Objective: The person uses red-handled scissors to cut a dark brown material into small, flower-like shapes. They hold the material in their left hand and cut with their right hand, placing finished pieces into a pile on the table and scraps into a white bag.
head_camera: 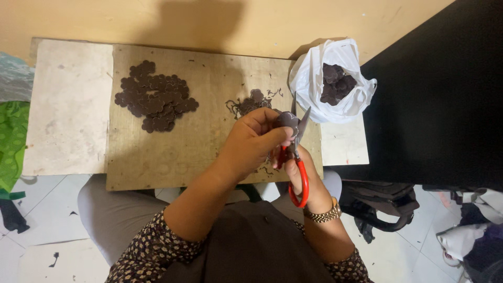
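My left hand [255,140] pinches a small dark brown flower-shaped piece [287,120] above the wooden board [209,89]. My right hand [309,181], with a gold watch on its wrist, grips red-handled scissors [298,157]. The blades point up and are parted around the piece's right edge. A heap of cut brown flower shapes [155,96] lies on the board's left part. A smaller pile of trimmings and curled scraps [249,103] sits just beyond my left hand.
A white plastic bag [335,81] holding more brown pieces stands at the board's right end. The board rests on a pale slab [68,105] over my lap. Green cloth [11,141] lies at left; a dark bag [382,204] and clothes lie on the floor at right.
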